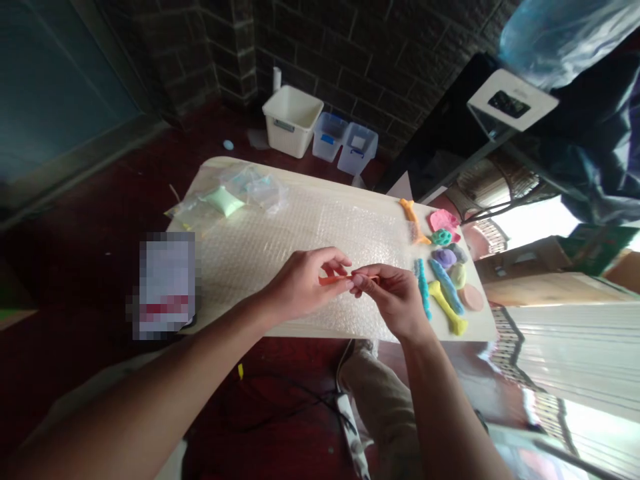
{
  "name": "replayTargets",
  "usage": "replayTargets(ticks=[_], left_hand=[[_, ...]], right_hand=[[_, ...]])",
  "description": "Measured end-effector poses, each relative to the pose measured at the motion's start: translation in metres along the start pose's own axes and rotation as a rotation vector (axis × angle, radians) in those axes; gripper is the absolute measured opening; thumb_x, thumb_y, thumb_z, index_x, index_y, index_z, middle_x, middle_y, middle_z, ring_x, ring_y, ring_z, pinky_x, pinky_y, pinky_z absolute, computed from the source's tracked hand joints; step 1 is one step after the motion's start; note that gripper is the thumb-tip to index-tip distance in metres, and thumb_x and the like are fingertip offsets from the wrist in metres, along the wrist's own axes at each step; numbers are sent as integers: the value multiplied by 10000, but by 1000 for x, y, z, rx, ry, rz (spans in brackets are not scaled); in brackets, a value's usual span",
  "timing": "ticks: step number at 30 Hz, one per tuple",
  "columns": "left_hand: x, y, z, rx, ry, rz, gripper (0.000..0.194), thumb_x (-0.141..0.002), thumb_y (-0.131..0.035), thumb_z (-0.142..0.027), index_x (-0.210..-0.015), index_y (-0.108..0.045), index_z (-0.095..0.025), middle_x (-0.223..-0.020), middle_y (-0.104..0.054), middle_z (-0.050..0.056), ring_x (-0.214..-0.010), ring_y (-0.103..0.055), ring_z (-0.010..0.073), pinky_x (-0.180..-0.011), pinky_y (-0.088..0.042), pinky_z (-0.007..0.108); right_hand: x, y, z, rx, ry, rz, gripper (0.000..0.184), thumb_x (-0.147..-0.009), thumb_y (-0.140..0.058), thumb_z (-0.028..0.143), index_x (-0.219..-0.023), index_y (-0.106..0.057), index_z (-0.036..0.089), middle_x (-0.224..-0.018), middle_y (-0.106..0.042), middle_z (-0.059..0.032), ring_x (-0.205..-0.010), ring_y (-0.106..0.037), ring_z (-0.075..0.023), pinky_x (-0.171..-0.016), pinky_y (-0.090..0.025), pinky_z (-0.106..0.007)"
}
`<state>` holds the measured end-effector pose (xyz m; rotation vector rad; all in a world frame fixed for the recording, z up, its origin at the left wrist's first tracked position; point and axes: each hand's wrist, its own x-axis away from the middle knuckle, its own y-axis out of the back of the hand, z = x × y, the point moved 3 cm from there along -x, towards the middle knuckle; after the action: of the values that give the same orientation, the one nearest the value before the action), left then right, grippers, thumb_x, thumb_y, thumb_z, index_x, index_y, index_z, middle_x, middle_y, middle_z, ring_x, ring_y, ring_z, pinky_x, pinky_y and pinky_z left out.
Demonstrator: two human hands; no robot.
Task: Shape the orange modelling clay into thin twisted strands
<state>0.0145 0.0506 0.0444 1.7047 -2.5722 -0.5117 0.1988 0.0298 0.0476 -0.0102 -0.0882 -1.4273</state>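
Above the bubble wrap (pixel 350 233) on the table, my left hand (pixel 305 283) and my right hand (pixel 395 293) meet at a thin orange clay strip (pixel 327 281). The strip lies along my left thumb, below the curled fingers, and its other end is pinched between my right thumb and fingers. Near my right hand lie a twisted teal clay strip (pixel 423 290), a yellow bone-shaped clay piece (pixel 447 308) and a blue clay roll (pixel 447 287). Beyond them is an orange clay piece (pixel 414 221) with forked ends. My right fingers partly hide the strip.
A pink clay piece (pixel 444 223), a green clay ball (pixel 441 237) and a purple lump (pixel 443 258) crowd the table's right end. Plastic bags, one with a pale green clay block (pixel 224 201), lie at the far left. A white basket (pixel 293 123) stands behind the table.
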Motion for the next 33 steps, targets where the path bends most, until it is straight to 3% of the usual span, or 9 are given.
replayTargets(ticks=[4,8,15,23,29,33], left_hand=[[1,-2,3,-94,-61,150,239,-1005,-578,-335,-932,-736,-172,-862,-741,22,-804,-685,145,-688,-486,243],[1,-4,5,-146,-64,210,309,-1045,-492,-316,-834,-669,-178,-721,-644,-19,-654,-587,120,-611,-397,256],[2,-2,-2,-211,-166,121,241,-1026,-547,-294,-875,-708,-197,-794,-671,-5,-735,-614,136,-681,-410,265],[4,-1,5,-350,-168,137,263,-1018,-543,-284,-821,-687,-186,-788,-663,18,-770,-617,166,-719,-409,301],[0,0,-1,-264,-136,142,279,-1046,-480,-291,-917,-708,-194,-838,-674,24,-802,-627,163,-727,-444,285],[0,1,1,-307,-163,107,224,-996,-530,-221,-851,-696,-180,-817,-658,26,-772,-615,161,-703,-441,284]], right_hand=[[-2,-1,-4,10,6,-10,134,-840,-839,313,-864,-813,184,-717,-748,-41,-646,-640,-135,-632,-512,-279],[-6,-2,-7,-32,-4,-42,171,-830,-845,339,-858,-799,177,-714,-737,-37,-649,-637,-130,-632,-503,-273],[-3,0,-4,-16,-4,-2,218,-821,-839,373,-890,-819,167,-710,-730,-40,-651,-627,-133,-634,-501,-280],[1,3,-1,199,45,29,227,-900,-761,380,-887,-794,155,-776,-746,-58,-722,-645,-149,-669,-502,-286],[0,3,-8,-2,-33,33,292,-852,-813,426,-997,-796,173,-811,-763,-61,-735,-669,-158,-686,-538,-298],[0,-1,-10,-43,-10,76,290,-830,-844,380,-1049,-806,193,-944,-801,-83,-825,-706,-180,-765,-562,-329]])
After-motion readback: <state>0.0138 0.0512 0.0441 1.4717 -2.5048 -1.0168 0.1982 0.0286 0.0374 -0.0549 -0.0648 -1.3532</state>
